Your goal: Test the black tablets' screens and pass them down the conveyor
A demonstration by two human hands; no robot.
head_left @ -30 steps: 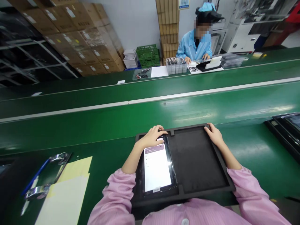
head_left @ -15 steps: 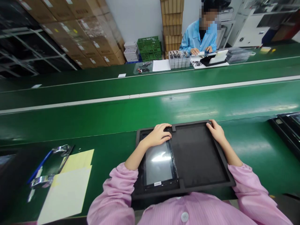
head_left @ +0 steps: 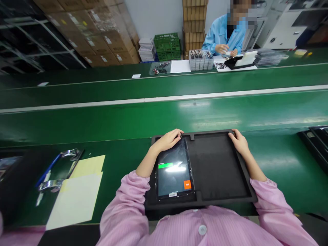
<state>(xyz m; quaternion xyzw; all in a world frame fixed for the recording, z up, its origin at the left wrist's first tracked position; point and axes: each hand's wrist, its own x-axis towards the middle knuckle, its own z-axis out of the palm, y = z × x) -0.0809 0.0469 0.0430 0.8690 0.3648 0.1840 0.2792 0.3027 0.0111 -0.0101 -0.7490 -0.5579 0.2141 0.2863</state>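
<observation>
A black foam tray (head_left: 220, 167) with two recesses lies on the green belt in front of me. In its left recess rests a tablet (head_left: 174, 172), its dark screen showing a green bar and an orange button. My left hand (head_left: 167, 140) is curled over the tablet's far edge, fingers bent on it. My right hand (head_left: 238, 140) grips the tray's far right rim. The right recess holds nothing.
Yellow and white sheets (head_left: 79, 191) and a blue-handled tool (head_left: 48, 171) lie to my left. More black trays (head_left: 315, 140) sit at the right edge. Across the belts a person in a blue coat (head_left: 222, 34) works beside trays, crates and stacked cartons.
The tablet screen went from a white page to blank, then to a dark screen with a green bar and orange button. My hands stayed in place; the view tilted slightly.
</observation>
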